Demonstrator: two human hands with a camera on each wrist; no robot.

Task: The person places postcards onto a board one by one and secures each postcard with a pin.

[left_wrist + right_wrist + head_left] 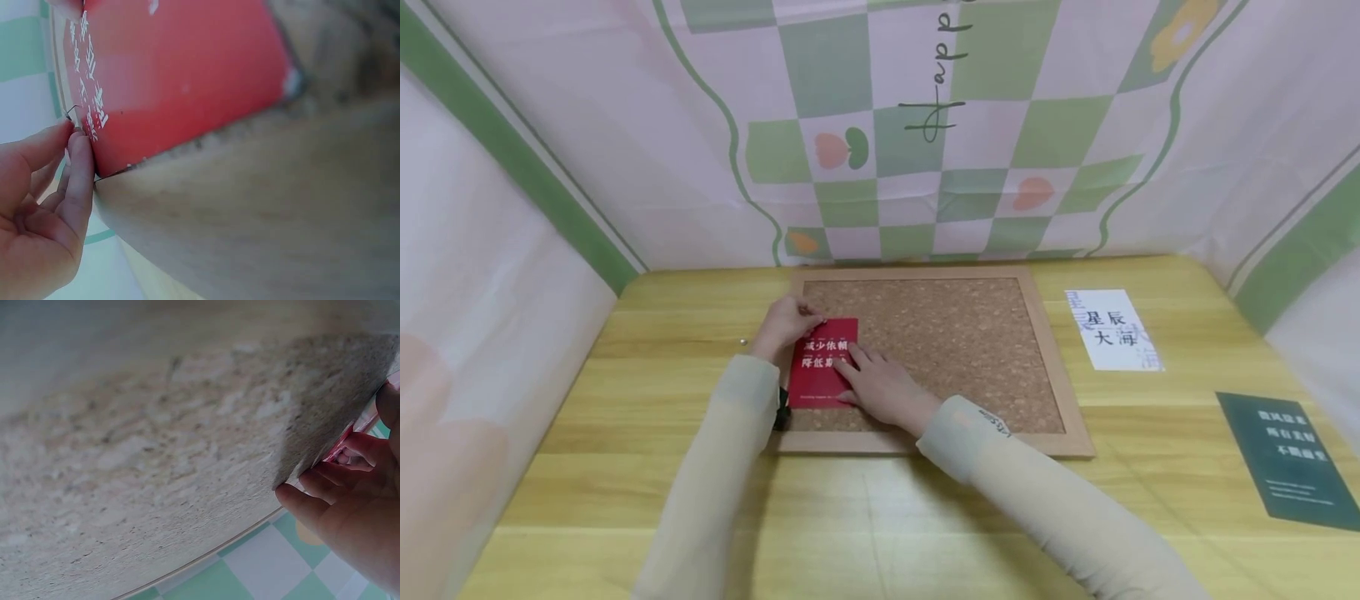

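The left hand point(786, 323) pinches what looks like a thin pin point(72, 112) at the far-left corner of the red card point(820, 386), which lies flat along the corkboard's point(955, 358) left edge. The right hand point(882, 385), fingers loosely extended and gripping nothing, rests on the card's right side. If that hold eases, the card could swivel crooked; a pin pushed at a slant, or into the wooden frame point(850, 443), might skid or bend.

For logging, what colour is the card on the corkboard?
Red card, white lettering; best seen in the head view.
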